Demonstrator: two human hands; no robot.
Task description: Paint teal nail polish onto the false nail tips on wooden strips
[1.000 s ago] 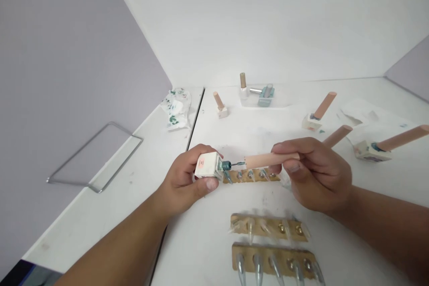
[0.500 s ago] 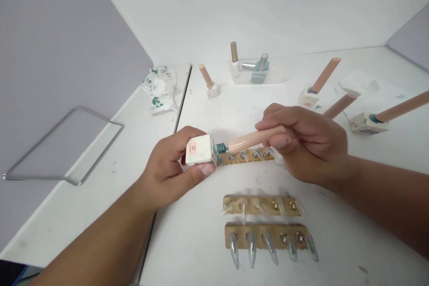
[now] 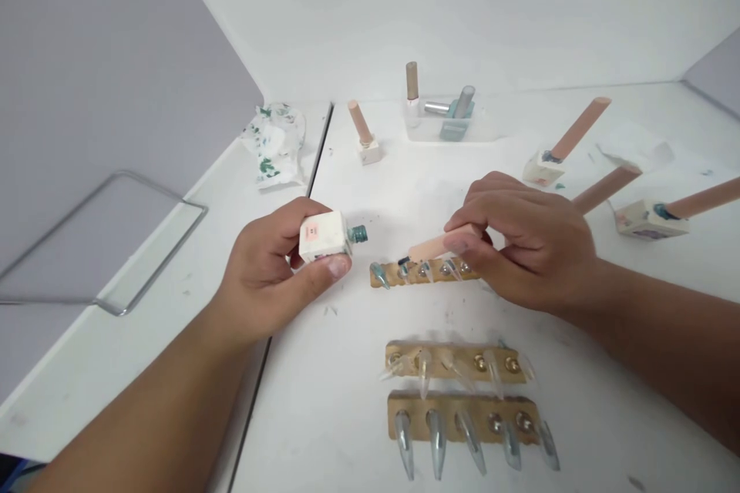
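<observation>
Right, plenty is sitting around the work on this white table. Two more wooden strips of nail tips are lying close to the camera, one just behind the other, clear of both hands. Further back, a crumpled stained wipe is resting by the table seam, a small bottle with a tan cap is standing beside it, and a clear tray is holding more bottles. Off to the right, three bottles with long tan caps are leaning or lying. A wire frame is lying on the left surface. Nothing is blocking the space between the hands.

The left hand is wrapping firmly around an open white polish bottle, tipping it on its side, its teal neck pointing right. The right hand is pinching the tan brush cap between thumb and fingers, holding it low and slanted, its brush end coming down at the far wooden strip, right over the tips near that strip's left end; whether it is touching is too fine to tell. Both forearms are reaching in from the near edge.

The bottle is showing a small pinkish label, its print too small to read.
</observation>
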